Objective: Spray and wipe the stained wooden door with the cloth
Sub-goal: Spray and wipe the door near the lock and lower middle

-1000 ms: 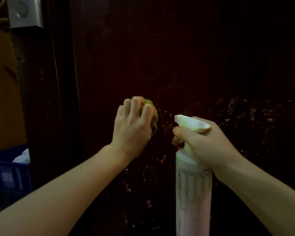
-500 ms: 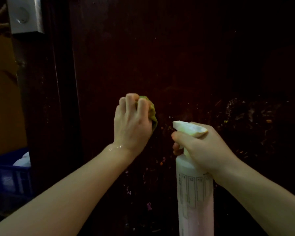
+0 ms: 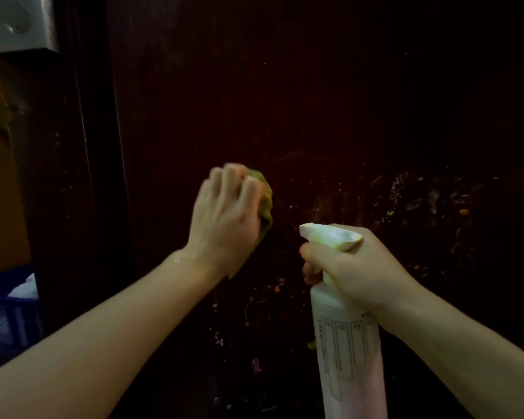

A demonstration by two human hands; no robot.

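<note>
The left hand (image 3: 227, 219) is looking blurry and is hiding most of the green cloth (image 3: 265, 204). The bottom edge is cutting off the spray bottle (image 3: 350, 355).

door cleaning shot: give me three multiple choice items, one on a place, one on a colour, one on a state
1. Where is the spray bottle?
A. in the right hand
B. in the blue crate
C. on the floor

2. What colour is the cloth?
A. red
B. yellow-green
C. black

3. What is the left hand doing?
A. hanging free
B. gripping the lock
C. pressing the cloth on the door

Answers: 1 A, fingers wrap its neck; 2 B, its edge shows past the fingers; 3 C, the hand is closed on it against the wood.
</note>
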